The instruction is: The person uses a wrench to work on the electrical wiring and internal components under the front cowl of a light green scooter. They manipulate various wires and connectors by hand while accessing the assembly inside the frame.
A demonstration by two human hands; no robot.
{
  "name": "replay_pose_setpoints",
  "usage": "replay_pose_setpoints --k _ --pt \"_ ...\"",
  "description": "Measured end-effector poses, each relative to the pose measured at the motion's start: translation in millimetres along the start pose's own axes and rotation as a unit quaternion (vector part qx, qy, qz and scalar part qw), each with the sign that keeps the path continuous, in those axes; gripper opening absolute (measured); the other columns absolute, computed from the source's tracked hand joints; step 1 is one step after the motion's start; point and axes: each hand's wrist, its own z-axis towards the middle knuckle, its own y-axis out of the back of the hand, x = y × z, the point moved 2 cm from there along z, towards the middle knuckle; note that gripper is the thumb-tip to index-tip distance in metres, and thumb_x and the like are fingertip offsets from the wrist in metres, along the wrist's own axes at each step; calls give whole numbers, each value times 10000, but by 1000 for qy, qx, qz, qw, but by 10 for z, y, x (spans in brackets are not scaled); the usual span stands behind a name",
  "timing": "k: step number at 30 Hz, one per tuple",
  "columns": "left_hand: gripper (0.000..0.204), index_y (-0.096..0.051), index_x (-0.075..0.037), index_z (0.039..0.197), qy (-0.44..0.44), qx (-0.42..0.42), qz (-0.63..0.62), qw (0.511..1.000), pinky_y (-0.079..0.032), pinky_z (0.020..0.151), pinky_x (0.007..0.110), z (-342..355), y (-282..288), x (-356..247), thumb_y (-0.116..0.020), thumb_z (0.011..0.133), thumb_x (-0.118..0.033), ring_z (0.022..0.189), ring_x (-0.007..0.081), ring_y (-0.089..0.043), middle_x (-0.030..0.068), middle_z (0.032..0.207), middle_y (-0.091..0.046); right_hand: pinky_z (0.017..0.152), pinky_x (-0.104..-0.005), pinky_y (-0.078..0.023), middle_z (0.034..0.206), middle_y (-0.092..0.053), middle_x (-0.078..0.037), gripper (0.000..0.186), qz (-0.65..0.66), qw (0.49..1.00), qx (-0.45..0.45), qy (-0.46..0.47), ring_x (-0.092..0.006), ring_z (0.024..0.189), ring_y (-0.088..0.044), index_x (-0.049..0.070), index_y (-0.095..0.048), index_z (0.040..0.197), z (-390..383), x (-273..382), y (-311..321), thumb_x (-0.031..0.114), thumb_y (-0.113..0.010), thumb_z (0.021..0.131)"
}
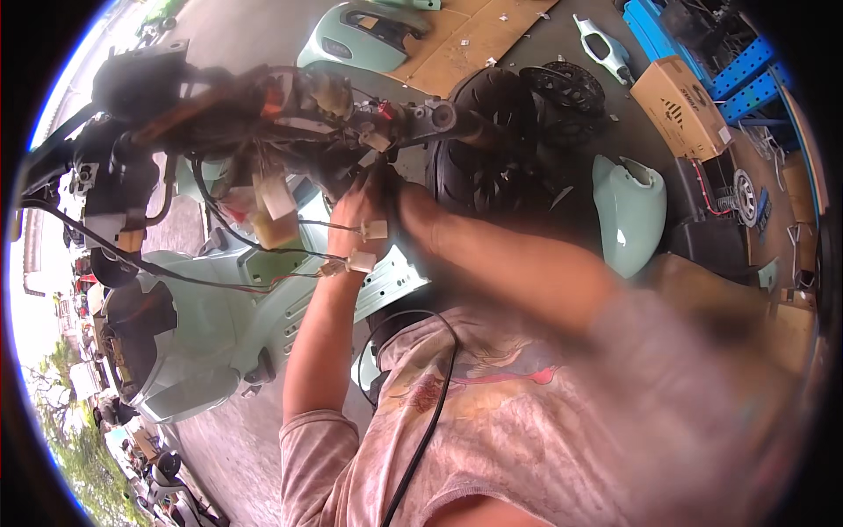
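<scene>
Both of my hands are raised close together under the bare handlebar assembly (237, 110) of a partly stripped scooter. My left hand (351, 204) is closed around a part hidden in shadow beneath the bar. Right beside it, my right hand (413, 206) reaches in from the right, its fingers dark and smeared. White wire connectors (361, 261) on thin leads hang in front of my left forearm. A dark cable (132, 259) loops down from the left of the bar. Below stands the scooter's pale green body (206, 329).
A black tyre (483, 132) stands just beyond my hands. Pale green panels lie on the floor, one (628, 215) to the right and another (360, 39) by flat cardboard (479, 44). A cardboard box (680, 110) sits beside blue shelving (746, 79). A black cable (430, 413) crosses my shirt.
</scene>
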Motion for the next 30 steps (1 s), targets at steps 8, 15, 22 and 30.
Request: replay_pose_setpoints --k 8,15,22,30 --pt "471 -441 62 1182 8 -64 -92 994 -458 782 404 98 -110 -90 -476 725 -48 932 376 -542 238 1038 -557 791 -424 -449 1077 -545 -101 363 -122 975 -45 -178 -218 1000 -518 87 -493 1067 -354 471 -194 344 -304 893" --pt "378 -477 55 1110 77 -14 -136 988 -455 746 436 79 -20 -174 -475 761 -91 874 409 -549 256 965 -572 789 -435 -448 1065 -562 -94 357 -73 985 1 -156 -247 971 -533 84 -518 1038 -230 281 -42 346 -330 884" --pt "312 -516 29 1008 136 -5 -102 985 -477 659 424 114 -189 -113 -527 725 -103 779 389 -579 228 871 -586 684 -388 -438 964 -570 -53 285 -16 973 61 -222 -194 863 -531 116 -530 949 120 101 195 334 -366 865" --pt "228 -530 46 888 163 10 -48 985 -469 628 433 138 -165 -206 -507 740 -126 733 382 -581 232 786 -582 461 -282 -237 581 -387 40 237 -221 914 29 -339 -109 544 -347 193 -443 640 -336 832 -170 269 -385 857"
